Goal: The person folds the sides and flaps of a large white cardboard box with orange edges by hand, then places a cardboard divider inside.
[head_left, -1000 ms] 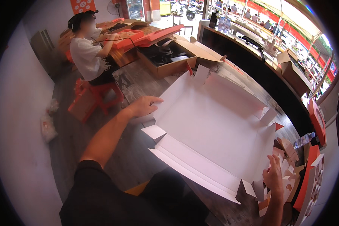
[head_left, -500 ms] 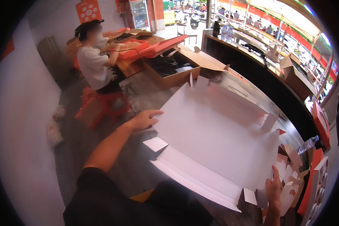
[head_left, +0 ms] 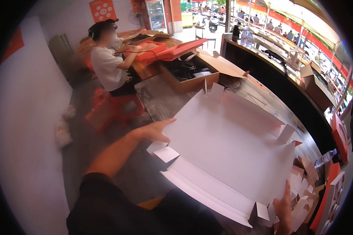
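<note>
A large white cardboard box blank (head_left: pixel 227 137), partly folded, lies before me with its far wall raised and corner tabs sticking up. Its near side forms a long creased flap (head_left: pixel 208 188). At the left edge, my left hand (head_left: pixel 151 131) grips the cardboard, index finger stretched along the edge and thumb spread nearer me; the other fingers are hidden. My right hand (head_left: pixel 283 205) holds the right edge near the front corner, index finger pointing up along it and thumb toward the near tab. A small white tab (head_left: pixel 166 154) stands at the near left corner.
Across the table a person in a white shirt (head_left: pixel 106 62) handles a red box (head_left: pixel 155 51). An open brown carton (head_left: pixel 192 80) holds dark items. Cardboard pieces (head_left: pixel 302 188) and a plastic bottle (head_left: pixel 325 157) lie at right. A red stool (head_left: pixel 125 107) stands left of the table.
My left hand has opened its thumb wider and sits slightly nearer the front left corner. More of the left side flap shows below it. The whole view has shifted a little.
</note>
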The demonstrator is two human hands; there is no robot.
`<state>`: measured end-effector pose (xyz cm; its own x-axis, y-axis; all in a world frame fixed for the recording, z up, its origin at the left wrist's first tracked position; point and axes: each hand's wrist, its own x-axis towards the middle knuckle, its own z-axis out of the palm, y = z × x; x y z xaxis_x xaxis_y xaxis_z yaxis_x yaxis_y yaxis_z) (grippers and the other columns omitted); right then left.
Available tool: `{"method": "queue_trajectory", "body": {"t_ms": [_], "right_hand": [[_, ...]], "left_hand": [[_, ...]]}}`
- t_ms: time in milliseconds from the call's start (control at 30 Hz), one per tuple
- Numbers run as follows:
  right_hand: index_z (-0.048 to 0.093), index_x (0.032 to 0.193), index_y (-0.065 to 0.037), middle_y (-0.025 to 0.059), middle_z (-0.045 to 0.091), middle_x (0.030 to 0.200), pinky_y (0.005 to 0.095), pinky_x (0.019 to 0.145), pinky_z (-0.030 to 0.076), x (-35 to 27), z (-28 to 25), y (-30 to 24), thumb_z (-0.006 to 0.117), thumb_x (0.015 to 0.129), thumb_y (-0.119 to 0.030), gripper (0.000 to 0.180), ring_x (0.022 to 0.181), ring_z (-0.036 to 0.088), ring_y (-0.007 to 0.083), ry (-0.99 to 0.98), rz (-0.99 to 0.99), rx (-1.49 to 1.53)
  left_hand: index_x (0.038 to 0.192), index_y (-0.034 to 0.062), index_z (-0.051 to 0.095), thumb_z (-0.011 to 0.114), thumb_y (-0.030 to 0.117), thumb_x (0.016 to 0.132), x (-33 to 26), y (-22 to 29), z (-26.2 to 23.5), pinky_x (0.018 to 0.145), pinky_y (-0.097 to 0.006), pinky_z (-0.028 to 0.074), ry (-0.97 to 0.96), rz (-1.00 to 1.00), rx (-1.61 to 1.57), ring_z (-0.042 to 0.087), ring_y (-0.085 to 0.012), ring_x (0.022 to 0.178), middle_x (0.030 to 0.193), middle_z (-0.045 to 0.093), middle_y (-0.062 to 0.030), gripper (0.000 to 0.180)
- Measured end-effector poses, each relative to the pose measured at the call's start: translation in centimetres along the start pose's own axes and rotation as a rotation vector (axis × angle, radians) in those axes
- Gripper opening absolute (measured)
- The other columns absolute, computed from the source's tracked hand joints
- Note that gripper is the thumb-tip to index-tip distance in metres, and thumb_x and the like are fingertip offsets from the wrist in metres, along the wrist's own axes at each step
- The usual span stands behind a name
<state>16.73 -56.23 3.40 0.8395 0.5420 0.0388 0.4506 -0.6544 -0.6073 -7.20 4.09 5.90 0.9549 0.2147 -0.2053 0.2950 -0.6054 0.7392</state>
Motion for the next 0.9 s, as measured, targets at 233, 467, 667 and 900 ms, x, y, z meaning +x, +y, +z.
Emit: {"method": "queue_trajectory", "body": {"t_ms": [233,467,667,900], "right_hand": [[0.025,0.163,0.005,0.0283,0.038,0.164,0.0424,0.127,0.030,0.2,0.2,0.6,0.055,0.076,0.012,0.092,0.153,0.038,0.0389,0.058,0.014,0.239],[0.039,0.155,0.005,0.0291,0.046,0.156,0.0485,0.124,0.032,-1.8,2.2,2.9,0.065,0.087,0.003,0.073,0.146,0.042,0.0485,0.240,-0.189,-0.260],[0.052,0.147,0.002,0.0245,0.049,0.152,0.0512,0.117,0.039,-2.6,2.3,-0.5,0.070,0.088,-0.007,0.062,0.140,0.047,0.0458,0.282,-0.089,-0.574],[0.061,0.136,0.001,0.0205,0.048,0.153,0.0519,0.110,0.040,-2.0,1.7,-1.4,0.078,0.082,-0.017,0.059,0.134,0.051,0.0411,0.292,-0.174,-0.757]], "left_hand": [[0.162,0.0069,0.041,0.073,0.012,0.086,-0.5,-3.5,1.6,0.110,-0.038,0.048,0.268,0.082,-0.035,0.060,-0.0292,0.129,0.145,0.059,-0.0195,0.082],[0.146,0.0053,0.055,0.074,0.022,0.083,-0.8,-6.2,2.9,0.105,-0.045,0.049,0.533,0.374,0.529,0.059,-0.0383,0.121,0.132,0.060,-0.0193,0.067],[0.128,0.0024,0.064,0.072,0.025,0.082,0.2,-3.5,2.2,0.104,-0.041,0.049,0.436,0.406,0.976,0.057,-0.0357,0.126,0.130,0.063,-0.0178,0.052],[0.109,0.0034,0.066,0.073,0.040,0.091,7.2,-0.1,0.7,0.094,-0.047,0.052,0.240,0.159,0.959,0.066,-0.0360,0.106,0.110,0.069,-0.0161,0.041]]}}
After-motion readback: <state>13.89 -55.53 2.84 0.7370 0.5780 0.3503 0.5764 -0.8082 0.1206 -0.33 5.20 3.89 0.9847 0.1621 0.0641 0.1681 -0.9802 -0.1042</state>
